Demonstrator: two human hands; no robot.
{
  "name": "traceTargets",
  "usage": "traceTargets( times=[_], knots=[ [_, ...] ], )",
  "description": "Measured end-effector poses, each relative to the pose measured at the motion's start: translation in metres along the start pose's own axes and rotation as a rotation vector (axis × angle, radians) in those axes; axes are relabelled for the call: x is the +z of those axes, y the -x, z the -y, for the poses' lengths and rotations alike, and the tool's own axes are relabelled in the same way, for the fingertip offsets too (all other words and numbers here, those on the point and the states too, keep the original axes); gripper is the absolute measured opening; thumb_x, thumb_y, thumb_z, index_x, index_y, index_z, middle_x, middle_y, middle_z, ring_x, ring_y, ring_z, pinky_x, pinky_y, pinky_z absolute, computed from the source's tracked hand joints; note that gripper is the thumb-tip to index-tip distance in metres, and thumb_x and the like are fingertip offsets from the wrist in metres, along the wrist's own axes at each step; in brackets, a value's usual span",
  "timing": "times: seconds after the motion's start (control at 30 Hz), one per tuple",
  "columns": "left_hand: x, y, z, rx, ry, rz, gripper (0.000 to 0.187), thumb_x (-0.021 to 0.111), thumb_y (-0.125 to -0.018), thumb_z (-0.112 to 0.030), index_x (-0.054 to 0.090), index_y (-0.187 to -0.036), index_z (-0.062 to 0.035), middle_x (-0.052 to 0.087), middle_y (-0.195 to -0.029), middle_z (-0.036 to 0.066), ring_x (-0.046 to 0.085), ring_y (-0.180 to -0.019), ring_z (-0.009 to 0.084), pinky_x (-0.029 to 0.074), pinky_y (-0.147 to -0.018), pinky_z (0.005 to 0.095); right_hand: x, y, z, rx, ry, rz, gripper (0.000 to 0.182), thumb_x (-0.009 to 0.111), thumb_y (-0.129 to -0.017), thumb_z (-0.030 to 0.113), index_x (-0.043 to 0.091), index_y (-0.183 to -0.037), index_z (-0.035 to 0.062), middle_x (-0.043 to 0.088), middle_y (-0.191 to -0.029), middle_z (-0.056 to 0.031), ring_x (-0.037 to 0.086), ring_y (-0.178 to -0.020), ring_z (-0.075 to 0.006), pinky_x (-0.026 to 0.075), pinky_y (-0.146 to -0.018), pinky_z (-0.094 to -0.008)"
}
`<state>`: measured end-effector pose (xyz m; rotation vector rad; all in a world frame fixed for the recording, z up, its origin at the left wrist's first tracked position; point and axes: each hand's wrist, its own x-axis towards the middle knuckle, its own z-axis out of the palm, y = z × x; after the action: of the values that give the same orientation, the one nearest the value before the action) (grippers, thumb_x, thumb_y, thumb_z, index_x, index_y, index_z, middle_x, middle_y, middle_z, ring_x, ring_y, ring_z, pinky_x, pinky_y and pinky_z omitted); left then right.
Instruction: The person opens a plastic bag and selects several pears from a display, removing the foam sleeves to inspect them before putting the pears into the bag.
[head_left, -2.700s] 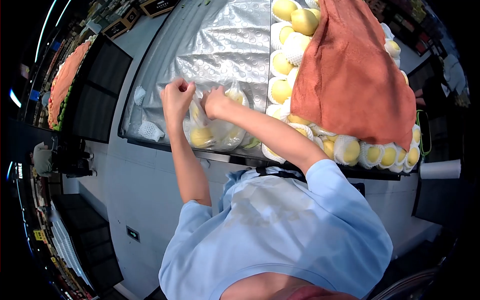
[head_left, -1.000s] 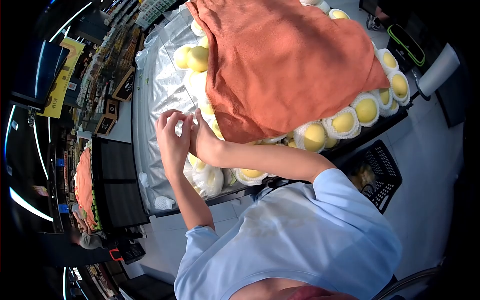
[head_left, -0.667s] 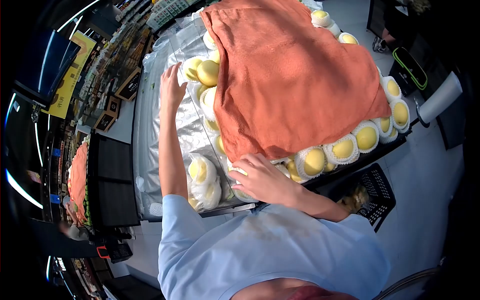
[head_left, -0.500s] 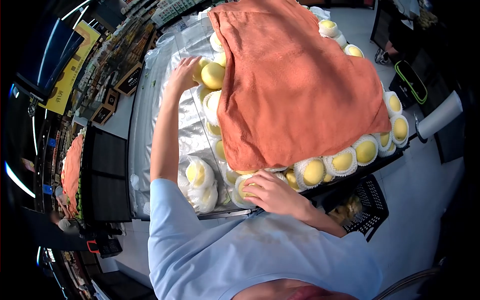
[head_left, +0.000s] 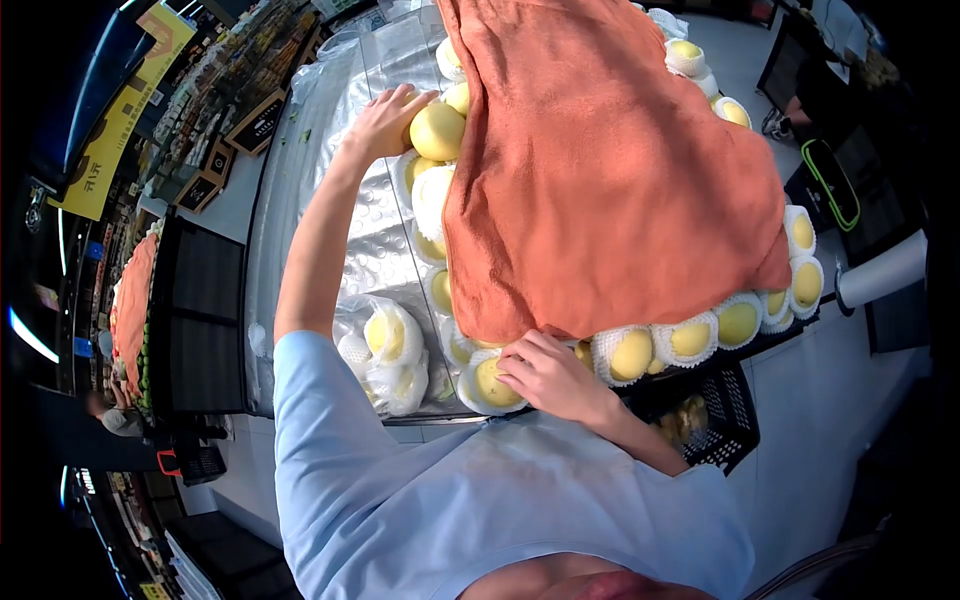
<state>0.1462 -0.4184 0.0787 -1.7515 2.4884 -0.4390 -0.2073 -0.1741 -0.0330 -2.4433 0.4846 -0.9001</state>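
Observation:
A large orange cloth (head_left: 620, 180) lies over a display of yellow fruits, many in white foam nets along its edges. At the upper left my left hand (head_left: 388, 122) curls its fingers round the side of a bare yellow fruit (head_left: 437, 131) beside the cloth. Near the front edge my right hand (head_left: 548, 372) has bent fingers against a netted yellow fruit (head_left: 492, 381), right at the cloth's lower hem. What its fingertips grip is hidden. Left of that fruit sits a clear plastic bag (head_left: 390, 352) with yellow fruit inside.
Silvery padded lining (head_left: 378, 240) covers the display's left part. A black basket (head_left: 735, 410) stands on the floor beyond the front edge. At the right are a white cylinder (head_left: 885, 272) and a green-rimmed dark object (head_left: 830, 185). Shelves and another cloth-covered stand (head_left: 135, 300) are at the left.
The view has shifted slightly. My left hand has moved a little up and round the fruit beside it. My right hand's fingers have drawn in and sit closer to the cloth's hem.

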Motion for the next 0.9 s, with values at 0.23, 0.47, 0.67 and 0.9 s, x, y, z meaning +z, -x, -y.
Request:
traceTargets(
  times=[0.23, 0.47, 0.67, 0.9],
  knots=[
    [0.010, 0.004, 0.004, -0.027, -0.091, -0.139, 0.085, 0.082, -0.071, -0.025, 0.041, -0.145, -0.0296, 0.045, -0.137, 0.018, 0.052, -0.119, 0.0418, 0.051, -0.096, 0.0522, 0.000, 0.005, 0.000, 0.004, 0.085, -0.041, 0.012, 0.068, -0.085, 0.016, 0.064, -0.087, 0.0050, 0.060, -0.093, -0.0064, 0.055, -0.090, -0.0236, 0.047, -0.083, -0.0364],
    [0.017, 0.006, -0.008, -0.145, -0.193, -0.369, 0.081, 0.082, -0.073, -0.025, 0.040, -0.143, -0.0203, 0.049, -0.130, 0.018, 0.054, -0.116, 0.0368, 0.050, -0.094, 0.0510, -0.005, 0.009, 0.004, 0.026, 0.099, -0.018, 0.011, 0.067, -0.083, 0.014, 0.063, -0.085, 0.0041, 0.060, -0.097, -0.0072, 0.054, -0.092, -0.0240, 0.046, -0.085, -0.0375],
    [-0.058, 0.011, -0.059, -0.279, -0.095, -0.382, 0.072, 0.073, -0.074, -0.023, 0.046, -0.140, -0.0144, 0.049, -0.135, 0.025, 0.049, -0.121, 0.0439, 0.040, -0.103, 0.0493, -0.004, 0.011, 0.006, 0.030, 0.092, -0.016, 0.010, 0.068, -0.082, 0.013, 0.064, -0.086, 0.0044, 0.060, -0.099, -0.0065, 0.054, -0.095, -0.0238, 0.046, -0.085, -0.0382],
    [-0.086, 0.024, -0.088, -0.294, -0.061, -0.327, 0.043, 0.064, -0.077, -0.018, 0.061, -0.117, -0.0027, 0.064, -0.110, 0.024, 0.058, -0.106, 0.0408, 0.044, -0.093, 0.0484, -0.001, 0.010, 0.005, 0.025, 0.067, -0.012, 0.013, 0.070, -0.081, 0.012, 0.065, -0.090, 0.0038, 0.060, -0.099, -0.0063, 0.054, -0.095, -0.0238, 0.046, -0.085, -0.0378]
  ],
)
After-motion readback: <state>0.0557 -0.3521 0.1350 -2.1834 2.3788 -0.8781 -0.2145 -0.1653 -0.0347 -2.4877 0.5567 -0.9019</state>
